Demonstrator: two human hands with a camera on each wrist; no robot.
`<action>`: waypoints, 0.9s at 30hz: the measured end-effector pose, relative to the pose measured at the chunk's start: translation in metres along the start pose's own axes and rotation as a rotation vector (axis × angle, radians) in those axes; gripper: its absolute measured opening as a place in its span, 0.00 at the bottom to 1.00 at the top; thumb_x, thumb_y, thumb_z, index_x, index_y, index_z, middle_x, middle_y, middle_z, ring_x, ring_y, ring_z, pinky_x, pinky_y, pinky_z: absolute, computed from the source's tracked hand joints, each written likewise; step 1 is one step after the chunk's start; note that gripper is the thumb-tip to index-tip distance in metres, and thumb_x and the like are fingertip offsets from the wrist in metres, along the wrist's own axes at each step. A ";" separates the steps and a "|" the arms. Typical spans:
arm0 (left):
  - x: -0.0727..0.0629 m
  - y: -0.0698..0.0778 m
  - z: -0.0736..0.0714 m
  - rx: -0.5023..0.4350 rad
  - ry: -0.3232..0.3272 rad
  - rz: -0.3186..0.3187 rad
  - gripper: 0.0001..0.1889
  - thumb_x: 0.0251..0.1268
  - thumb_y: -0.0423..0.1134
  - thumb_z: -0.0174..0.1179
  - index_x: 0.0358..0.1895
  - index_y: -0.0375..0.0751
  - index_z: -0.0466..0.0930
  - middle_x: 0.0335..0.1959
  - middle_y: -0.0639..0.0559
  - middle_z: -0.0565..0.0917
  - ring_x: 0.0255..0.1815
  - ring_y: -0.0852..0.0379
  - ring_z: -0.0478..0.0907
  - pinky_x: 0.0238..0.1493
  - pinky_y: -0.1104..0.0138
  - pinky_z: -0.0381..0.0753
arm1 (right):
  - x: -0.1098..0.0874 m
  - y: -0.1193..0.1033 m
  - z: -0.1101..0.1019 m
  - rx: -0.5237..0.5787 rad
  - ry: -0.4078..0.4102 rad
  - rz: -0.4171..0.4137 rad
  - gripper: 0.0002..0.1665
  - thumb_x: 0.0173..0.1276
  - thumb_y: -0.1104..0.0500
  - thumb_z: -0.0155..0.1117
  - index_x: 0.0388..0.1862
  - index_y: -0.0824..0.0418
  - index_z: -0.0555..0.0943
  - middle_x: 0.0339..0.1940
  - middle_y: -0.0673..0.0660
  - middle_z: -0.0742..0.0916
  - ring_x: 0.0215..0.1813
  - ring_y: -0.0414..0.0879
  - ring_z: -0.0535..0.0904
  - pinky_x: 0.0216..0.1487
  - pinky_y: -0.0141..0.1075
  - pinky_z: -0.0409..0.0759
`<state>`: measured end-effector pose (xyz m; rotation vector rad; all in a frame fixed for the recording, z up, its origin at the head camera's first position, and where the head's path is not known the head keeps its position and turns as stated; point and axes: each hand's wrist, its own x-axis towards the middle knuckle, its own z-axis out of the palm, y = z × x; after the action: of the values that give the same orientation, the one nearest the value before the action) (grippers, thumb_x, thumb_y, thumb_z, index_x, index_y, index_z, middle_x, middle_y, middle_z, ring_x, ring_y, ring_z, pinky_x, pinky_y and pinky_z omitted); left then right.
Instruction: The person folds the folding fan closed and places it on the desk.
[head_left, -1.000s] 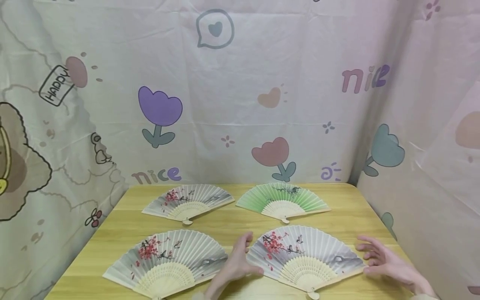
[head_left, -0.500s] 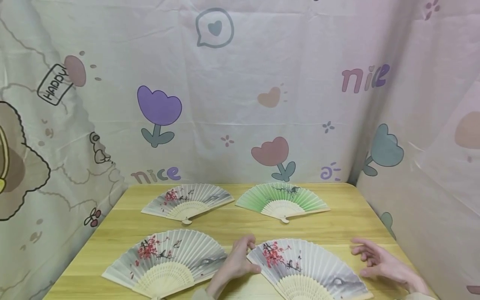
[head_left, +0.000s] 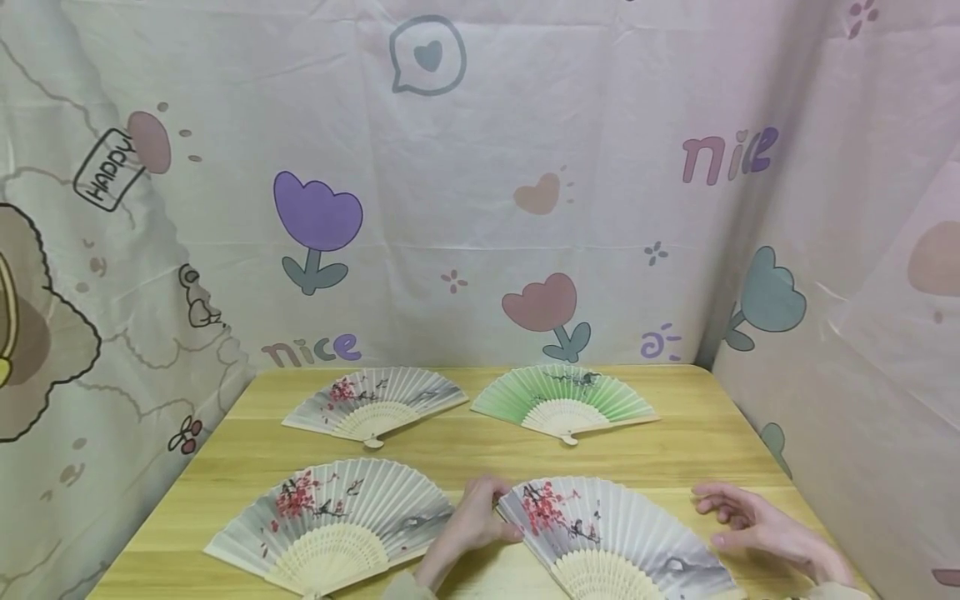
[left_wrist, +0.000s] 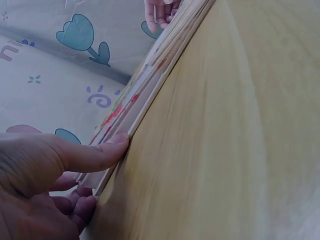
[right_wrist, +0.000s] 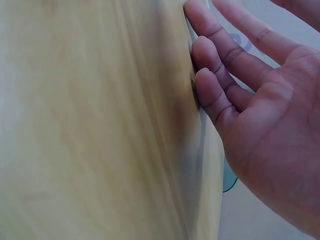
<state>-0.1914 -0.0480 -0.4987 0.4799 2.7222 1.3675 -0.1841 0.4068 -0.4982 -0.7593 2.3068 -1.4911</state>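
Observation:
A grey-white folding fan (head_left: 611, 533) with red blossoms lies spread at the front right, its lower end cut off by the head view's bottom edge. My left hand (head_left: 476, 521) is at its left edge. In the left wrist view, the left thumb (left_wrist: 102, 153) presses the outer rib of the fan (left_wrist: 135, 107) while the fingers curl behind it. Right of the fan, my right hand (head_left: 757, 525) holds nothing, its fingers loosely bent. In the right wrist view the right fingertips (right_wrist: 205, 52) are close over the wooden table.
Another blossom fan (head_left: 337, 525) lies spread at the front left, partly behind my left wrist. At the back are a smaller-looking blossom fan (head_left: 378, 404) and a green fan (head_left: 566, 404). Printed cloth (head_left: 450, 167) encloses the wooden table (head_left: 465, 458) behind and at both sides.
The front right fan has shifted toward me and turned slightly. My left hand has closed on its left edge. My right hand has come away from its right end and moved slightly left.

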 end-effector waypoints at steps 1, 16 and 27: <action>0.000 0.000 0.000 -0.004 0.006 -0.004 0.19 0.29 0.27 0.79 0.30 0.44 0.84 0.36 0.54 0.81 0.47 0.54 0.69 0.50 0.60 0.75 | 0.001 0.000 0.000 -0.015 -0.006 -0.016 0.30 0.66 0.72 0.62 0.66 0.78 0.66 0.53 0.43 0.83 0.48 0.34 0.75 0.43 0.26 0.78; -0.003 -0.003 0.007 0.001 0.094 0.009 0.21 0.29 0.31 0.82 0.31 0.43 0.81 0.32 0.56 0.82 0.39 0.60 0.73 0.44 0.67 0.76 | 0.008 -0.004 -0.001 -0.023 -0.036 0.062 0.27 0.66 0.70 0.64 0.61 0.83 0.71 0.45 0.41 0.84 0.43 0.33 0.75 0.36 0.26 0.74; -0.001 -0.007 0.007 -0.108 0.147 0.087 0.20 0.28 0.28 0.81 0.31 0.40 0.83 0.28 0.54 0.85 0.31 0.68 0.72 0.36 0.75 0.73 | 0.012 -0.014 0.004 -0.012 0.013 0.222 0.25 0.71 0.62 0.63 0.60 0.76 0.70 0.52 0.46 0.84 0.49 0.26 0.76 0.47 0.21 0.76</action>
<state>-0.1913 -0.0471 -0.5088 0.5143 2.7512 1.6232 -0.1878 0.3922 -0.4865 -0.4783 2.3241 -1.3882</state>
